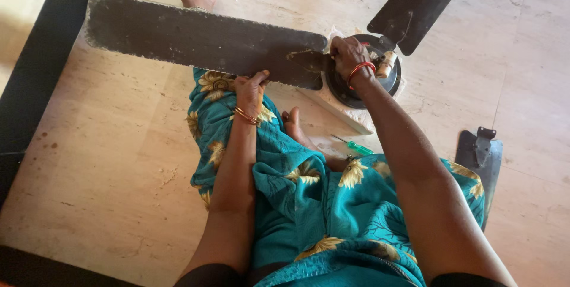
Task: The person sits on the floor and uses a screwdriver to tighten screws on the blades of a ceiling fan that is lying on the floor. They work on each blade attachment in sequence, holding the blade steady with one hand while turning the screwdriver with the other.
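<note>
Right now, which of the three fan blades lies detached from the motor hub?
The short-looking dark blade on the floor at far right, beside the person's knee; the other two still join the hub.

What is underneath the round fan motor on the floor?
A pale flat pad sticks out under the fan motor, on the tiled floor. The right hand covers the motor's top; the pad's middle is hidden.
</note>
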